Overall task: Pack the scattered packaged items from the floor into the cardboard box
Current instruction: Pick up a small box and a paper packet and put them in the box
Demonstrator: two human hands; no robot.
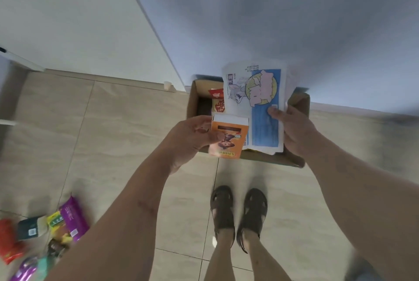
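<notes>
The open cardboard box [193, 99] stands on the floor against the wall, ahead of my feet. Red and yellow packets [217, 101] lie inside it at the back left. My left hand [192, 138] grips a small orange carton [229, 137] over the box's near left edge. My right hand [294, 129] holds a large white and blue cartoon-printed bag [256, 104] by its lower right side, above the box. Scattered packets remain on the floor at the lower left: a purple one [73, 219], a yellow-green one [55, 224], a dark one [30, 228] and a red one [8, 242].
White wall panels rise behind the box, with a corner seam running down to it. A small white object [167, 86] sits by the baseboard left of the box. My sandalled feet [238, 212] stand on beige tiles just before the box.
</notes>
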